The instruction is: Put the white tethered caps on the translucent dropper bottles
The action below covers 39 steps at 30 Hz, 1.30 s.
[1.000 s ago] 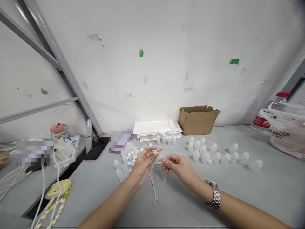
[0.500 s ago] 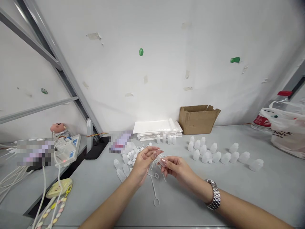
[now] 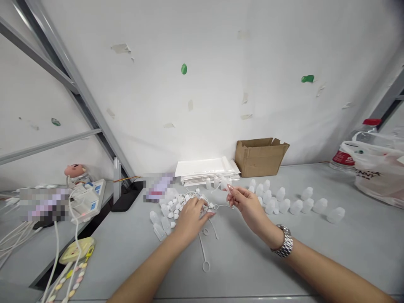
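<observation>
My right hand (image 3: pixel 248 206) pinches a small translucent dropper bottle (image 3: pixel 224 183) between thumb and fingertips, tilted, near the few bottles standing in front of the white stack. My left hand (image 3: pixel 192 216) is lowered over a pile of white caps (image 3: pixel 173 206) and thin ring-ended straps, thumb apart from the fingers; nothing shows in its grasp. One white strap with a ring (image 3: pixel 206 266) lies on the grey table below it. Several clear bottles (image 3: pixel 159 231) lie left of the pile. Wider frosted bottles (image 3: pixel 296 207) stand grouped on the right.
At the back are a stack of white flat packets (image 3: pixel 205 168) and an open cardboard box (image 3: pixel 261 160). A plastic bag (image 3: pixel 375 174) and a red-capped bottle (image 3: pixel 342 159) stand at far right. On the left are a purple phone (image 3: pixel 161 187), a power strip (image 3: pixel 90 204) and cables.
My hands have parted. The right one has carried the small bottle up and away toward the standing bottles; the left has let go and dropped to the pile.
</observation>
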Each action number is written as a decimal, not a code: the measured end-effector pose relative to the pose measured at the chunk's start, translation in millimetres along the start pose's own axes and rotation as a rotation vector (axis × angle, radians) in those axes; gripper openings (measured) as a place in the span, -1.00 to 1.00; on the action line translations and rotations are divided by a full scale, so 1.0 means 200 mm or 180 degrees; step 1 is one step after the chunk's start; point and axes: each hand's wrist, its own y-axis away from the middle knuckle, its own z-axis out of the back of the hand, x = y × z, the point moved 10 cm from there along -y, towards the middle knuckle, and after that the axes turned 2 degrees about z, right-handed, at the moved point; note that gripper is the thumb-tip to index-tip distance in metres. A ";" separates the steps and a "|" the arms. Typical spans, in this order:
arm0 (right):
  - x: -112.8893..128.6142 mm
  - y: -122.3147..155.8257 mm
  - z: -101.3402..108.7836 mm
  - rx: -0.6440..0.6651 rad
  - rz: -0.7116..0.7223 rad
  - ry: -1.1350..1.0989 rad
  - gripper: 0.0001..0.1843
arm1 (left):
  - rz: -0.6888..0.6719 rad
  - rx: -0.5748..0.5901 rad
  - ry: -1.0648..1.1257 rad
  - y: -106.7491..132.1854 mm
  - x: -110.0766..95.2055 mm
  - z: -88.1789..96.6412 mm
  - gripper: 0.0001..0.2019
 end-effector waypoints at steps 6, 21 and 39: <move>-0.02 0.02 -0.04 0.0136 0.0055 0.0269 -0.68 | -0.0327 -0.0102 -0.0030 0.00 -0.03 -0.04 -0.86; 0.09 0.08 -0.08 0.0156 0.0889 0.1841 -0.75 | 0.0662 0.0228 0.2924 -0.03 0.05 0.09 -0.79; 0.15 0.26 -0.27 0.0757 0.2499 0.3424 -0.78 | 0.1157 0.0122 0.3695 0.02 0.07 0.05 -0.80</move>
